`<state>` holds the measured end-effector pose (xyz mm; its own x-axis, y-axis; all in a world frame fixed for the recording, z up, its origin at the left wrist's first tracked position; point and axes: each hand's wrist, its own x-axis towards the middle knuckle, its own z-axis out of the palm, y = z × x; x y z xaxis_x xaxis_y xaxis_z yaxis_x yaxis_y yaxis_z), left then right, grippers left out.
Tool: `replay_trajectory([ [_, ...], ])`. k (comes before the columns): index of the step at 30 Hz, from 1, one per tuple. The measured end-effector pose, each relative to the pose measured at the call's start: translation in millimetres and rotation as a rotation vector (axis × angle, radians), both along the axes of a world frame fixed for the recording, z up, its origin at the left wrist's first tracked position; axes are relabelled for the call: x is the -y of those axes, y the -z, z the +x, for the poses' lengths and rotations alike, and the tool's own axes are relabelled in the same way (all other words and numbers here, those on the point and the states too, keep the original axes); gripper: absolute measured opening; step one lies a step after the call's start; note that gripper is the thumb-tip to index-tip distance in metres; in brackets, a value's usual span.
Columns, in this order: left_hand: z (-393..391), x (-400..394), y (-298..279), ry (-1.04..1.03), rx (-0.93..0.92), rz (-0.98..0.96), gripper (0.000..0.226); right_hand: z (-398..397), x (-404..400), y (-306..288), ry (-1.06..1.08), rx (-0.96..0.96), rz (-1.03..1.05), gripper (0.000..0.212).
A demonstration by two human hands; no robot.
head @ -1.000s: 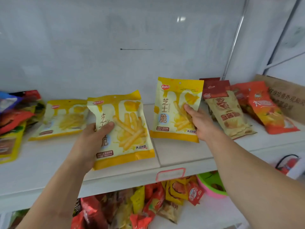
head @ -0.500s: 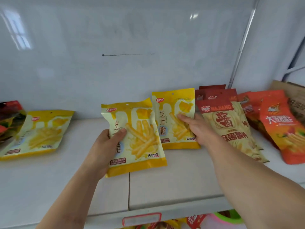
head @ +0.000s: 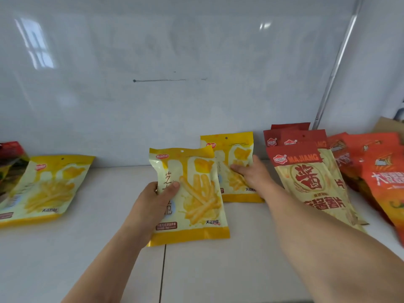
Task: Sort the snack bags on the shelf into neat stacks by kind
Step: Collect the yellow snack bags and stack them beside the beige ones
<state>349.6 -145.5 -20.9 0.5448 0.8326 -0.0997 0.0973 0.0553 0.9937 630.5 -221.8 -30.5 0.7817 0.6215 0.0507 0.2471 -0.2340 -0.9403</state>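
My left hand [head: 156,201] grips a yellow fries bag [head: 196,195] by its left edge, tilted up off the white shelf [head: 87,248]. Just behind and to its right, a second yellow fries bag [head: 231,154] leans near the back wall with my right hand [head: 251,176] flat on its front; I cannot tell if the fingers grip it. A third yellow fries bag [head: 50,189] lies at the left. Right of my right arm sits a stack of red-topped beige bags [head: 310,178], then orange bags [head: 380,171].
A dark red and green bag [head: 11,162] shows at the far left edge. The white back wall [head: 175,95] stands right behind the bags. A cardboard box corner [head: 387,125] sits at the far right. A seam splits the shelf at the middle front.
Both hands carried their yellow bags further back on the shelf. The right hand's bag went down against the wall beside the red-topped stack. The camera came closer and the lower shelf left view.
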Motion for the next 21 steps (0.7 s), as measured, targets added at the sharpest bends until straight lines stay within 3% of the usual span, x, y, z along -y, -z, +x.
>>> replay_trajectory([
  [4, 17, 4, 2, 0.015, -0.027, -0.024, 0.052, -2, 2, -6, 0.044, 0.056, -0.018, 0.054],
  [8, 42, 14, 5, 0.013, -0.068, -0.022, 0.042, -7, 12, -16, 0.123, 0.022, -0.108, 0.079],
  [13, 72, 30, 9, -0.065, -0.148, 0.103, 0.035, -19, 30, -22, 0.117, -0.062, -0.129, 0.084],
  [17, 90, 41, 8, -0.113, -0.186, 0.168, 0.034, -30, 39, -12, 0.089, -0.025, -0.176, 0.091],
  [21, 106, 43, 13, -0.144, -0.213, 0.191, 0.036, -35, 44, -5, 0.063, 0.058, -0.147, 0.079],
])
